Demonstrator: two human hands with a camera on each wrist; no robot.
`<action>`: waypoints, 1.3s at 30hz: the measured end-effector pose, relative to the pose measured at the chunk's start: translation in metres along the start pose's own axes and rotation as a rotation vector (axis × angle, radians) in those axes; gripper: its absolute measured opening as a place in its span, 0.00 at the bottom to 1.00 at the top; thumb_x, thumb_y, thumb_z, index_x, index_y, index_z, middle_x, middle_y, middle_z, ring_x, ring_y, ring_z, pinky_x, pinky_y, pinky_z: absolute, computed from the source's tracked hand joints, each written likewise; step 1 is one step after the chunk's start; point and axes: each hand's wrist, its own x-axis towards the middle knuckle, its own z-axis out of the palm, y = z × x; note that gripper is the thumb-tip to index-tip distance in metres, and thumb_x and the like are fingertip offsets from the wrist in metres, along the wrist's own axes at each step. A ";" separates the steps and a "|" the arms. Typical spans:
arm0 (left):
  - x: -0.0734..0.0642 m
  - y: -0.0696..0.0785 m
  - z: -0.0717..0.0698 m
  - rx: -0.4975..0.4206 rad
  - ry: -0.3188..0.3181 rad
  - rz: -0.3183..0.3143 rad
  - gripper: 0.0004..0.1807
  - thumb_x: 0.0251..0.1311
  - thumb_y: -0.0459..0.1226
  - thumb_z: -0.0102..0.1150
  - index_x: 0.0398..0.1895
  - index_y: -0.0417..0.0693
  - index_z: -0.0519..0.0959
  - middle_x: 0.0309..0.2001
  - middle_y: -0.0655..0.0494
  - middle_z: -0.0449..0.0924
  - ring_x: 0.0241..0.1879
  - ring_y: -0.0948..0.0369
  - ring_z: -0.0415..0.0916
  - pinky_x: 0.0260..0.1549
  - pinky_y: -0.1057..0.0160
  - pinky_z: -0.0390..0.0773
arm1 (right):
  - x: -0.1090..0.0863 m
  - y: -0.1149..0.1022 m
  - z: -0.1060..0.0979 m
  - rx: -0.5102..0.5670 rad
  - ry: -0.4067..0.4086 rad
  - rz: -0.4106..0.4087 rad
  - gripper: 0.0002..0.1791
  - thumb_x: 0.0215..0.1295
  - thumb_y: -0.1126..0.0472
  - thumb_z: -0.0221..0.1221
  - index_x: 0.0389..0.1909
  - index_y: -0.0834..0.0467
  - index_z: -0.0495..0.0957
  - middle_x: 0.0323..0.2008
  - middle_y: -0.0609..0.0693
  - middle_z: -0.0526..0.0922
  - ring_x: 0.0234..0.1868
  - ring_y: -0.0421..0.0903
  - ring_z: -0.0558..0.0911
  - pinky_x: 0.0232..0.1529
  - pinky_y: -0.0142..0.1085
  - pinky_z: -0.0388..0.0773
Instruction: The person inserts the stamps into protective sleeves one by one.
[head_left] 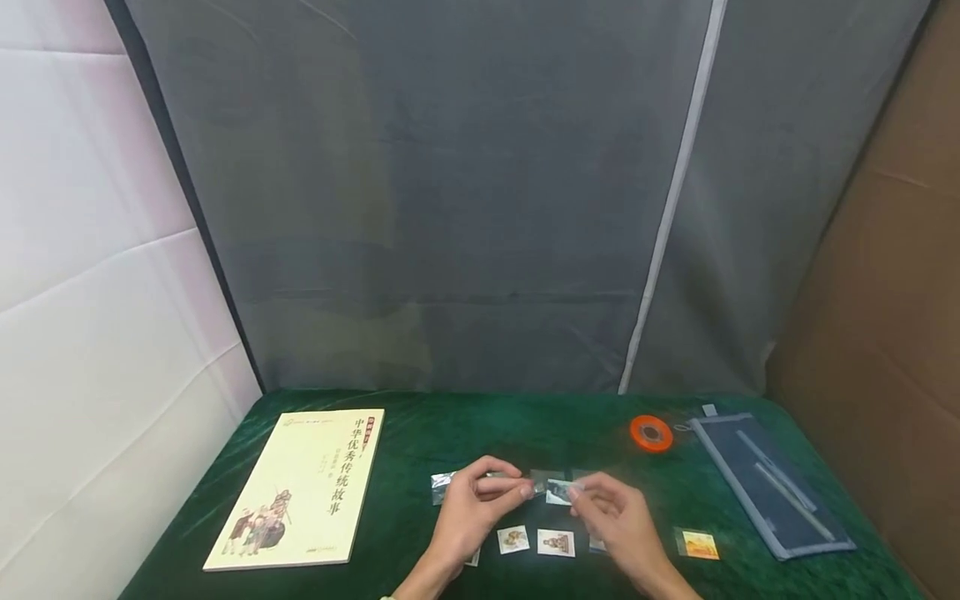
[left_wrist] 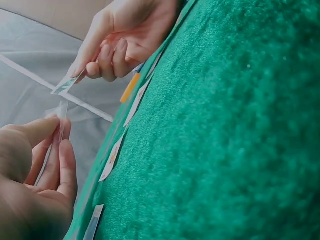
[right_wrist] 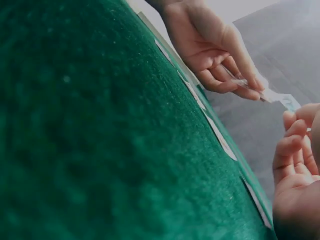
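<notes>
Above the green cloth, my left hand [head_left: 476, 504] pinches a small clear plastic sleeve [left_wrist: 63, 114] between thumb and fingers. Opposite it, my right hand [head_left: 618, 521] holds a small stamp [head_left: 558, 492] by its edge with thumb and forefinger. The stamp's free end is close to the sleeve's mouth; whether they touch I cannot tell. Below the hands lie a stamp with a brownish picture [head_left: 556, 543] and another stamp [head_left: 513, 539]. Others are partly covered by the hands. A shiny clear sleeve [head_left: 439, 486] lies beyond the left hand.
A cream book [head_left: 315, 492] lies at the left. To the right are a yellow-orange stamp [head_left: 701, 546] in a clear sleeve, an orange ring-shaped item [head_left: 651, 434] and a blue zip pouch [head_left: 757, 500] with slim items inside. Grey fabric [head_left: 450, 208] closes off the back.
</notes>
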 end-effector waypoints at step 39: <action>-0.004 -0.002 0.006 -0.037 -0.051 -0.018 0.21 0.65 0.43 0.78 0.51 0.38 0.84 0.42 0.49 0.95 0.42 0.57 0.93 0.45 0.65 0.89 | 0.002 0.005 -0.001 0.019 -0.087 0.026 0.07 0.70 0.59 0.73 0.39 0.59 0.86 0.29 0.53 0.92 0.18 0.37 0.78 0.19 0.31 0.77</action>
